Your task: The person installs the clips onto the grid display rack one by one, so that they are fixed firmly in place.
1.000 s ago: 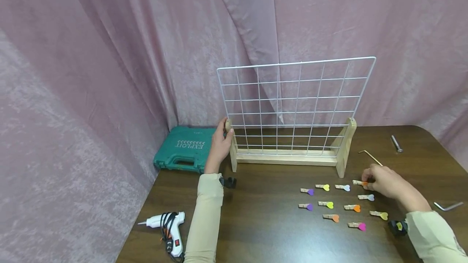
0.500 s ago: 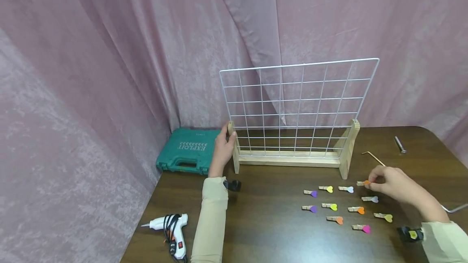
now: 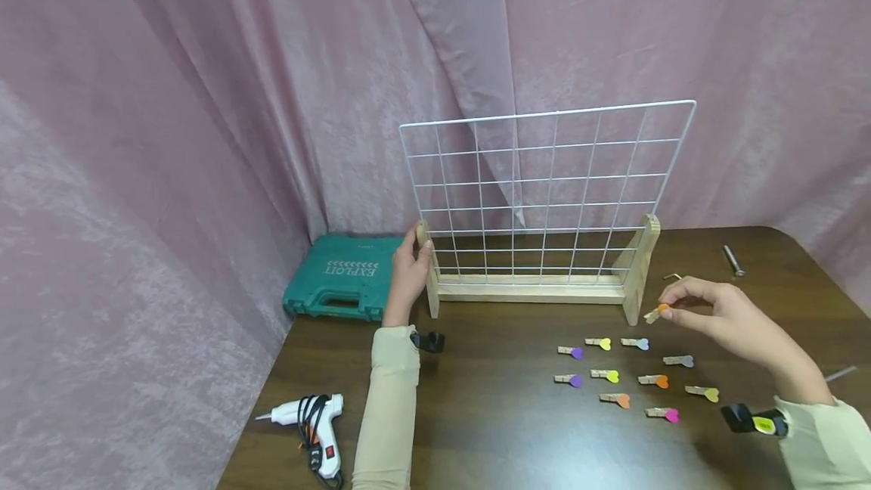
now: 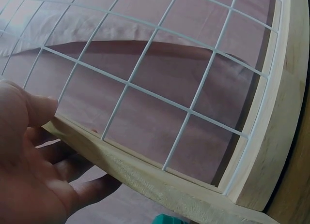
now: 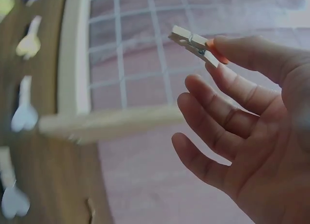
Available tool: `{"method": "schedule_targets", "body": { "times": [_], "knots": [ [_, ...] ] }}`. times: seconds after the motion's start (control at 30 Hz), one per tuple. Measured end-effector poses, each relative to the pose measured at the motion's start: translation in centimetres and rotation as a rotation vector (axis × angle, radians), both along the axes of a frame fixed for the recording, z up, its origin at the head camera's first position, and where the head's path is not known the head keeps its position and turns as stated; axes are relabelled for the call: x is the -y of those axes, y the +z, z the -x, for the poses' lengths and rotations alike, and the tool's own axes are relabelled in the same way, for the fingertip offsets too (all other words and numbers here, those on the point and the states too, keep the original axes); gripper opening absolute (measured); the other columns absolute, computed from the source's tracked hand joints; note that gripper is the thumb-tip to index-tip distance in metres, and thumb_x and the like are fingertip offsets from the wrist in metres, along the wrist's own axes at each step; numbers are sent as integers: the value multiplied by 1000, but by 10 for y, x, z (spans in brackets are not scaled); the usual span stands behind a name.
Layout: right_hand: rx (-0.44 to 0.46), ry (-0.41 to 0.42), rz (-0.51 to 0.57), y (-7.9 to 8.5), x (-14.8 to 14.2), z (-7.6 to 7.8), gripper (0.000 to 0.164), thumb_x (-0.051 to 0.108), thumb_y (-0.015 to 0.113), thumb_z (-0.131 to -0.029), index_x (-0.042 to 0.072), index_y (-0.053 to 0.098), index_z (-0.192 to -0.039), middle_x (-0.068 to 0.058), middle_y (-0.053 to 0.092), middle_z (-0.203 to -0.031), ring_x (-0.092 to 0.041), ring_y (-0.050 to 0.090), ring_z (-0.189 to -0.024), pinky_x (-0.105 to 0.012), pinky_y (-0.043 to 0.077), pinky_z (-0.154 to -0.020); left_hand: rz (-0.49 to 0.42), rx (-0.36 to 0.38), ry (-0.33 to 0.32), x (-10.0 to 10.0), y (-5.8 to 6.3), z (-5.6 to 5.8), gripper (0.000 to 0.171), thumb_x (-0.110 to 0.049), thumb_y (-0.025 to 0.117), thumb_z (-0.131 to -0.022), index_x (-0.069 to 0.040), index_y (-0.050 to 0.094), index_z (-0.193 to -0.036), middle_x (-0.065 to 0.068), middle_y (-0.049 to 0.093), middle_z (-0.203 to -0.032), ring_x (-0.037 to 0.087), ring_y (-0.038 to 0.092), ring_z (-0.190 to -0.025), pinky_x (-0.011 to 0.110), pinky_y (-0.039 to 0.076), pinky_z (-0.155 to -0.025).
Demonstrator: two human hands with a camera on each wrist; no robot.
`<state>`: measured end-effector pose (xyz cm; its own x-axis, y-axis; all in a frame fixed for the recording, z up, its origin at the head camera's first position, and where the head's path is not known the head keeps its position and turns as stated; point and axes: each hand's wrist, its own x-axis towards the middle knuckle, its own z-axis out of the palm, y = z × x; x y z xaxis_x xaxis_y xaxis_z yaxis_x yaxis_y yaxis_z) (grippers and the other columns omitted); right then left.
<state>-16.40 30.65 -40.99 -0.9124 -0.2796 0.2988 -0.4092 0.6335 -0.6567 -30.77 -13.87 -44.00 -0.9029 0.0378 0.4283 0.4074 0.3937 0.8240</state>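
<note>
The peg (image 3: 656,314) is held in the air just right of the rack's (image 3: 531,293) right foot. The right hand (image 3: 731,320) pinches it between thumb and first finger, at the orange heart end. It looks light and stiff, made of wood with a small metal spring. It should not slip much. The heart may be just stuck on, so be gentle with it. The heart end is a good place to hold, as it leaves the biting end free.

Now from left to right. The glue gun (image 3: 330,437) lies in front and to the left of the rack, with its black cord (image 3: 309,429) wound round it. The green box (image 3: 340,286) lies just left of the rack. The left hand (image 3: 407,278) grips the rack's left post. Ten other pegs (image 3: 653,381) lie on the surface (image 3: 490,429) in front of the rack's right half, so a low hand could bump them. Right of the rack are a gold rod (image 3: 672,276), mostly hidden by the right hand, a bolt (image 3: 733,261) and a partly hidden bent key (image 3: 841,373).
</note>
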Motion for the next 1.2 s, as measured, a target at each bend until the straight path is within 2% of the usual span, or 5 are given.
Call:
{"method": "schedule_targets", "body": {
  "times": [0.37,0.7,0.87,1.03,1.2],
  "knots": [
    [62,66,184,40,27,4,9,7,62,-88,7,64,-98,-10,64,-93,-15,59,-85,-19,47,-69,-4,13,2,2,2,4,48,-17,47,-98,-2,34,-141,19,46,-135,26,43,-124,38,38,-100],
    [82,158,350,73,63,20,8,2,61,-88,-2,61,-96,-12,60,-100,-12,58,-93,-19,48,-75,2,10,36,10,0,2,48,-16,49,-97,-2,35,-141,20,49,-131,29,48,-118,43,42,-94],
    [62,217,398,85,77,30,9,1,58,-89,-4,61,-97,-13,60,-102,-13,57,-97,-19,46,-78,-1,7,35,8,-1,3,48,-15,49,-97,-3,35,-141,19,47,-133,27,45,-122,42,39,-98],
    [109,269,499,98,93,37,13,3,56,-91,-6,58,-100,-11,61,-100,-17,55,-100,-21,44,-81,-9,3,42,3,-4,4,47,-15,50,-97,-5,37,-141,17,47,-135,25,43,-125,39,37,-100],
    [123,272,479,114,109,44,17,10,57,-93,-4,58,-102,-10,62,-99,-19,55,-98,-24,44,-83,-25,9,28,-5,-5,3,48,-16,50,-97,-5,36,-141,17,46,-135,25,42,-125,40,38,-99]
  ]
}}
